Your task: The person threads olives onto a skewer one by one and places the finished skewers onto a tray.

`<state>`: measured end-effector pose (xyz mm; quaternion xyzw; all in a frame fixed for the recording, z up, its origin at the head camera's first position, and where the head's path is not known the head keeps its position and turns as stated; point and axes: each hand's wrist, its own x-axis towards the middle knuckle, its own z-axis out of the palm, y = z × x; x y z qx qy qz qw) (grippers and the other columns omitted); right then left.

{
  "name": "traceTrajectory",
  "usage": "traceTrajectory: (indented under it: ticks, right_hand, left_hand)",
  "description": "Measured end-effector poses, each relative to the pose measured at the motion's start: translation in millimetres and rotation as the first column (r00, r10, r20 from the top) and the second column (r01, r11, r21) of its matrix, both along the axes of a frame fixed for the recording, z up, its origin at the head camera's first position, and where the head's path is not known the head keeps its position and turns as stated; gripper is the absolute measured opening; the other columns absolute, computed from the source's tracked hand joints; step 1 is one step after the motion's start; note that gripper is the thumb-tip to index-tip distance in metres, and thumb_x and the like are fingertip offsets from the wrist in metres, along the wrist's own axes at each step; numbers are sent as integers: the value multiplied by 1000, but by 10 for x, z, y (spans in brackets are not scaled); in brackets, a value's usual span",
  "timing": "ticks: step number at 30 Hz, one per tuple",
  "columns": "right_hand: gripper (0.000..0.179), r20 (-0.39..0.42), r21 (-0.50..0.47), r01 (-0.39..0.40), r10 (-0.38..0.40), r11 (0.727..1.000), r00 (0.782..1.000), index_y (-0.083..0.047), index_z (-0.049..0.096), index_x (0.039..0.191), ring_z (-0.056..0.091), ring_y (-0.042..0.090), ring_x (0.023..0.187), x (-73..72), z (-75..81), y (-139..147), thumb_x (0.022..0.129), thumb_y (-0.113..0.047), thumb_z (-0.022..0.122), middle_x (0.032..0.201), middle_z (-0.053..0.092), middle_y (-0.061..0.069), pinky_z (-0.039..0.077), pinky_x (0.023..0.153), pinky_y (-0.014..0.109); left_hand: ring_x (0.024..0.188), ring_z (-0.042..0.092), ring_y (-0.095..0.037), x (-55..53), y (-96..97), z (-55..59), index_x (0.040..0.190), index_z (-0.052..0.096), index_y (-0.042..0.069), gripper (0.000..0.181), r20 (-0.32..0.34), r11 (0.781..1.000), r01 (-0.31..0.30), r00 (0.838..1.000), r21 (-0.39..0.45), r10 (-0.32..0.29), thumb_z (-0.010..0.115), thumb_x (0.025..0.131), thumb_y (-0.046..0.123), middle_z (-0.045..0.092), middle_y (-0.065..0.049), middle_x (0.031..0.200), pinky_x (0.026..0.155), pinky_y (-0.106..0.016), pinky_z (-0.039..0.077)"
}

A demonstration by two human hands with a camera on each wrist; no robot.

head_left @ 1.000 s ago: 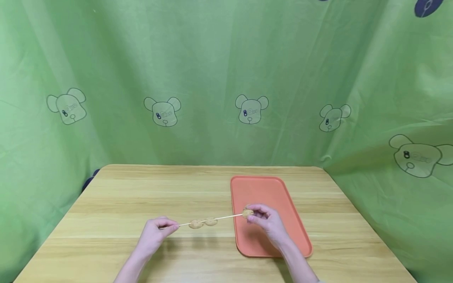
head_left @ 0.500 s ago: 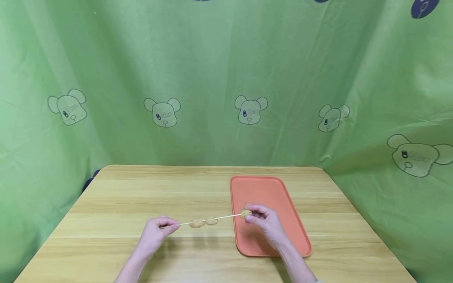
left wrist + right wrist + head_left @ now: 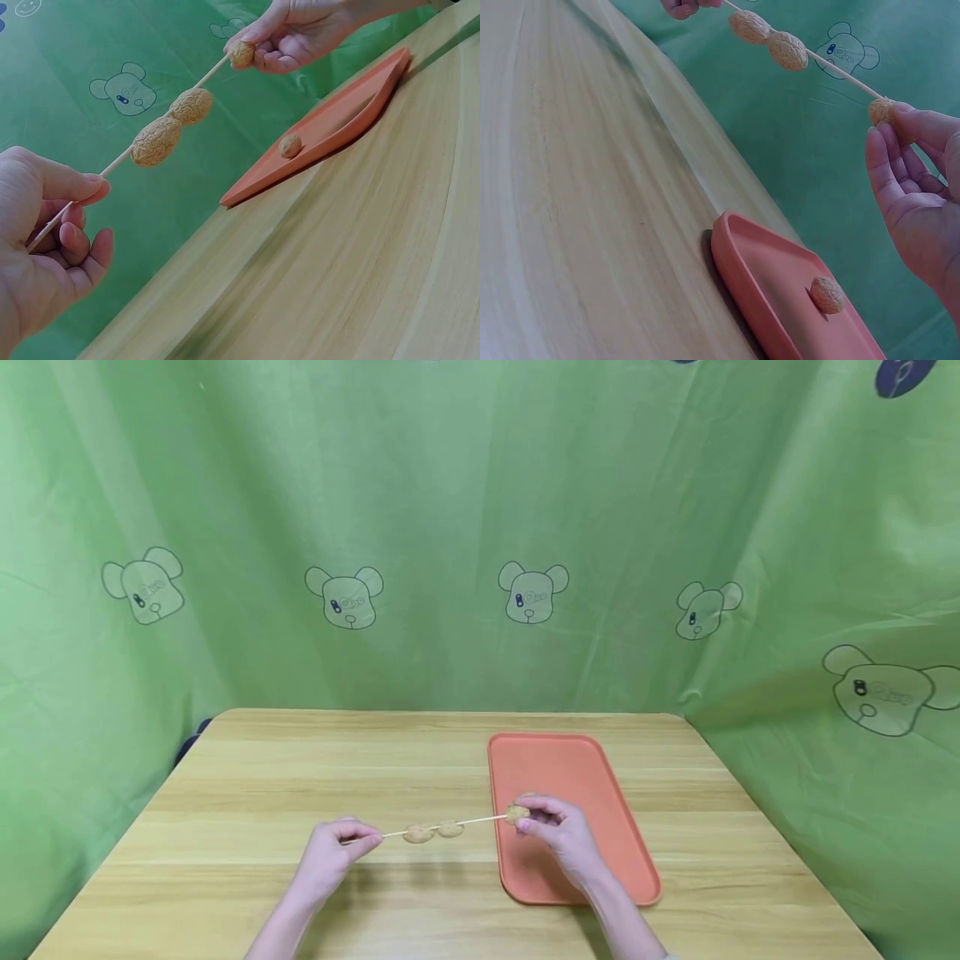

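Note:
My left hand [image 3: 330,853] pinches a thin wooden skewer [image 3: 482,820] near its left end, between thumb and index finger. Two tan, wrinkled meatballs [image 3: 157,141] sit threaded side by side along its middle, just beyond the left fingertips. At the far end, my right hand [image 3: 564,837] pinches another meatball [image 3: 883,111] between thumb and fingers, and the skewer's tip meets it. How deep the tip goes in is hidden. The skewer is held above the table, slanting slightly up to the right, with the right hand over the orange tray [image 3: 555,760].
One loose meatball [image 3: 827,295] lies in the tray; in the head view the right hand mostly covers it. The tray rests on the right half of a wooden table [image 3: 337,760]. A green curtain [image 3: 435,527] hangs behind and at both sides.
The right hand and its meatball have shifted slightly left along the skewer. The two threaded meatballs have moved a touch right, so the gap between has narrowed. The left hand has barely moved.

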<state>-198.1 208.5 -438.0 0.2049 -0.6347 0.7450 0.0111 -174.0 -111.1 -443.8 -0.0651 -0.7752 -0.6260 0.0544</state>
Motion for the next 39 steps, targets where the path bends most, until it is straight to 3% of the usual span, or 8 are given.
traceTrajectory:
  ticks: [10,23,39]
  right_hand:
    - [27,-12,-29,-28,27,999,1000,14,58,106,60,8,77,-23,-43,-24,78,13,60,94,65,2,52,69,24]
    - [27,-24,-53,-59,57,997,998,5,64,105,61,9,77,-35,-63,-44,78,11,62,94,64,2,52,69,23]
    - [31,19,-116,-100,103,988,994,-6,69,102,62,10,79,-53,-111,-94,77,12,62,94,63,3,52,72,24]
  left_hand:
    - [72,56,-12,-17,10,-17,79,69,-5,5,14,1000,-10,1000,5,10,70,75,-2,65,-5,78,69,-23,45]
    - [69,51,-12,-23,23,-27,81,69,-6,7,13,1000,-3,1000,17,3,70,75,-1,61,-5,73,64,-24,42]
    - [69,51,-13,-27,45,-17,80,68,-7,7,34,999,-1,999,55,-1,70,74,-4,61,-6,73,65,-24,41]
